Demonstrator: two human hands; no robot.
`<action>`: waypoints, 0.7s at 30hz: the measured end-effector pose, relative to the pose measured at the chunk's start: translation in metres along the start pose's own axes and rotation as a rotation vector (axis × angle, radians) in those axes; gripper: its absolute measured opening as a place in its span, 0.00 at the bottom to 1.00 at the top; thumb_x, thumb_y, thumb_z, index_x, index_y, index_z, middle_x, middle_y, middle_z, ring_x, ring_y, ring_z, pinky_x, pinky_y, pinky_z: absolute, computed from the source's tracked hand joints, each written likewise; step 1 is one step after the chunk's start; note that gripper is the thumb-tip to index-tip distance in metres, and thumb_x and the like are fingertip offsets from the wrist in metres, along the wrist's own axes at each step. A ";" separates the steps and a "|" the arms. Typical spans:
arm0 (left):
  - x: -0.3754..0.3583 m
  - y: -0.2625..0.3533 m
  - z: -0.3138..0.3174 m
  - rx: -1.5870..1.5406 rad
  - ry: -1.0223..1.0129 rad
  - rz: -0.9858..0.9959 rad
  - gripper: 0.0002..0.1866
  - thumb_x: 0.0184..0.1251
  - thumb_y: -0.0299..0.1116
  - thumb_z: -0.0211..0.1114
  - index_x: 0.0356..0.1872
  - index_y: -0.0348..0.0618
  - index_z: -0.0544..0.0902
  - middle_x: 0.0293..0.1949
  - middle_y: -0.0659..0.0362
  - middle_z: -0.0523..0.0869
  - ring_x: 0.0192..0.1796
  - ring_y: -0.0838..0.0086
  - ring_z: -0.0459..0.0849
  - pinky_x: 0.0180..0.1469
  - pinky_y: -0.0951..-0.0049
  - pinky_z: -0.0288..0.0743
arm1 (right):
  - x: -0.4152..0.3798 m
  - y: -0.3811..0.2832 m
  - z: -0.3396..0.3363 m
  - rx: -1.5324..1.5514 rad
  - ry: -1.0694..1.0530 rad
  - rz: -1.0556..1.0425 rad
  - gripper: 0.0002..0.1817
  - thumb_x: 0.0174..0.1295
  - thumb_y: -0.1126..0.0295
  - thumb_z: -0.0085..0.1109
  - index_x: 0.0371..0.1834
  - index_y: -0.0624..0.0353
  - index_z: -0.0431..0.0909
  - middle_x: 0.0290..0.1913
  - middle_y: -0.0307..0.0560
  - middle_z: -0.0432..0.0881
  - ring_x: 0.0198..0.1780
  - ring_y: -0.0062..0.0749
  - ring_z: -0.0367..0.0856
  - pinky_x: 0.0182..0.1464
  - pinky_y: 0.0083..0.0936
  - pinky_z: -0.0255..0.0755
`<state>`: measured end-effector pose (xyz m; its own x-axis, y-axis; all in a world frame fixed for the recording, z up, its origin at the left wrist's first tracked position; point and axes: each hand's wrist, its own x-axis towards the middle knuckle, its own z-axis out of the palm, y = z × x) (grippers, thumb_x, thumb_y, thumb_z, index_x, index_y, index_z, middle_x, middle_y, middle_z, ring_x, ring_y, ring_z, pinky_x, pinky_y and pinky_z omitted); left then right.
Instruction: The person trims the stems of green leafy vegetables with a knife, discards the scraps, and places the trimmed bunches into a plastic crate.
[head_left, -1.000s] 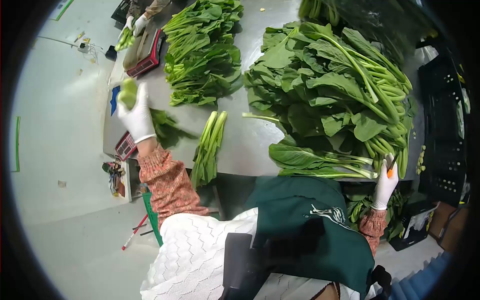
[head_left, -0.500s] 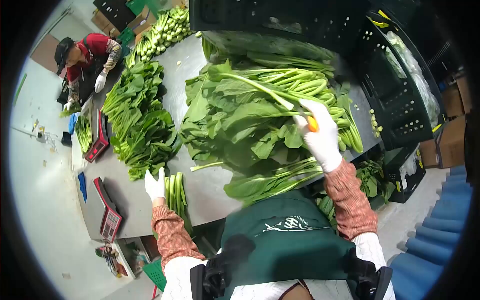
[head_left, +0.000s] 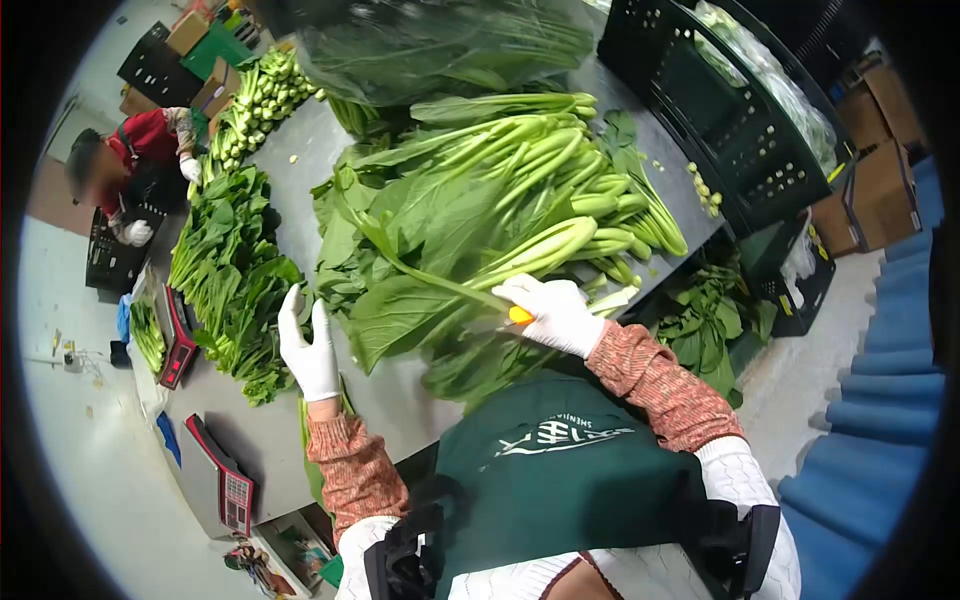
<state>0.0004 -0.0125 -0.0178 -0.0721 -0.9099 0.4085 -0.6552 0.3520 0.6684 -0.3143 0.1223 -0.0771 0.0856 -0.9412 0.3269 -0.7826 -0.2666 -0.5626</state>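
Gripping a leafy stalk [head_left: 440, 283] near the middle of the view, the right hand [head_left: 550, 312] has its fingers closed round the cut end, and the leaf stretches off toward ten o'clock. An orange piece [head_left: 521, 315] shows at the same fingers; what it belongs to is hard to make out. The left hand [head_left: 310, 345], between eight and nine o'clock, is released, with thumb and fingers spread, near a row of greens [head_left: 225, 290] at nine o'clock. The big pile of greens [head_left: 540, 190] lies at one o'clock on the metal bench [head_left: 400, 420], stems pointing toward three. A red-edged scale [head_left: 215, 465] stands at eight o'clock, a black crate [head_left: 720, 120] at two. At ten o'clock, a person in red [head_left: 150, 135] reaches to the row's far end with one gloved hand.
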 end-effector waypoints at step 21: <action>-0.032 0.122 0.047 -0.164 -0.300 0.414 0.22 0.58 0.26 0.71 0.55 0.38 0.82 0.52 0.51 0.85 0.54 0.62 0.83 0.58 0.66 0.74 | -0.043 0.032 -0.034 0.969 0.470 0.899 0.15 0.59 0.63 0.72 0.36 0.59 0.76 0.20 0.29 0.70 0.15 0.13 0.66 0.17 0.15 0.61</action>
<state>-0.1124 0.0488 0.0215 -0.5266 -0.7022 0.4791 -0.4025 0.7024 0.5870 -0.3642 0.1618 -0.0831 -0.5730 -0.7593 -0.3083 0.2883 0.1654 -0.9431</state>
